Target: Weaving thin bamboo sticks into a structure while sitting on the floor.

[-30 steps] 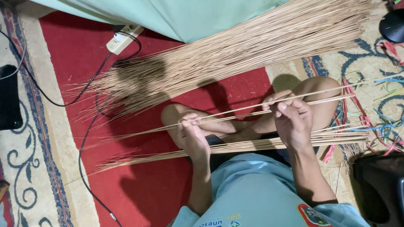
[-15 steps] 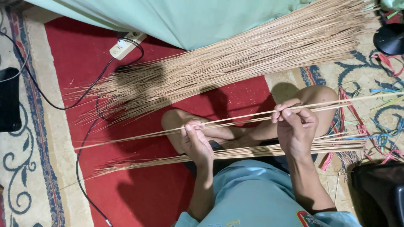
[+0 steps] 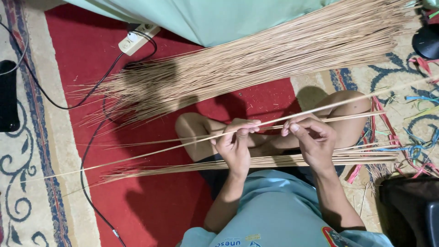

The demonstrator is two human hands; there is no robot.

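Since a moment ago our left hand [image 3: 235, 146] and right hand [image 3: 311, 137] have lifted one long thin tan palm-leaf rib [image 3: 192, 141], pinching it between closed fingertips above the small bundle of ribs [image 3: 256, 161] on our lap.

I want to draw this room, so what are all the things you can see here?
Held sticks: a few, thin, tan, pinched in both hands.
Big stick pile: one, tan, on the rug above the legs.
Small stick bundle: one, tan, across the lap.
Rug: one, red with cream patterned border, underneath.
Power strip: one, white, top left.
Cables: black, over the rug, left.
Green cloth: one, top.
Plastic strips: several, red and blue, right.
Legs: two, crossed.
Left hand: holds sticks.
Right hand: holds sticks.
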